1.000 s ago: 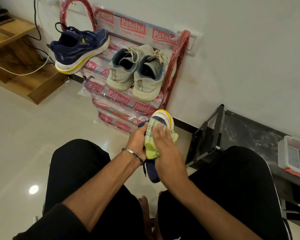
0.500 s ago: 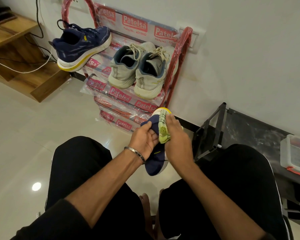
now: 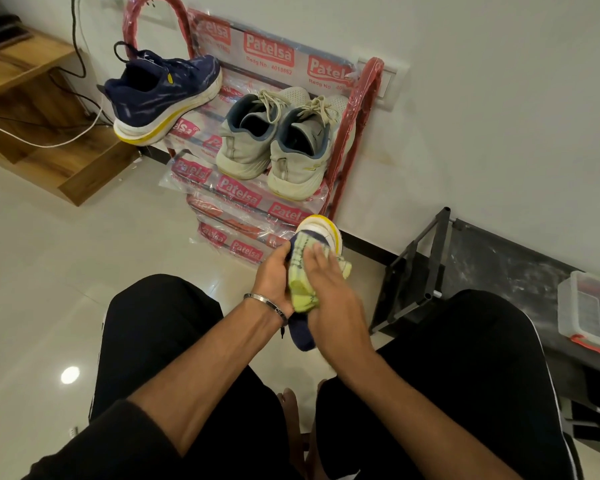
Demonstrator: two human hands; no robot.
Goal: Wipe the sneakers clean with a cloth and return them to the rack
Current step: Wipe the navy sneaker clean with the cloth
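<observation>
A seated person holds a navy sneaker (image 3: pixel 302 336) over the lap, toe pointing away toward the wall; the left hand (image 3: pixel 274 278) grips its side with curled fingers, and the right hand (image 3: pixel 326 289) lies flat, fingers straight, pressing a yellow-green cloth (image 3: pixel 300 292) onto its upper. Just ahead, a red rack (image 3: pixel 354 133) wrapped in printed plastic stands against the wall, with the matching navy sneaker (image 3: pixel 160 95) on its upper left tier and a grey pair (image 3: pixel 278 143) beside it, one tier down. A black stand (image 3: pixel 416 271) sits to the right.
</observation>
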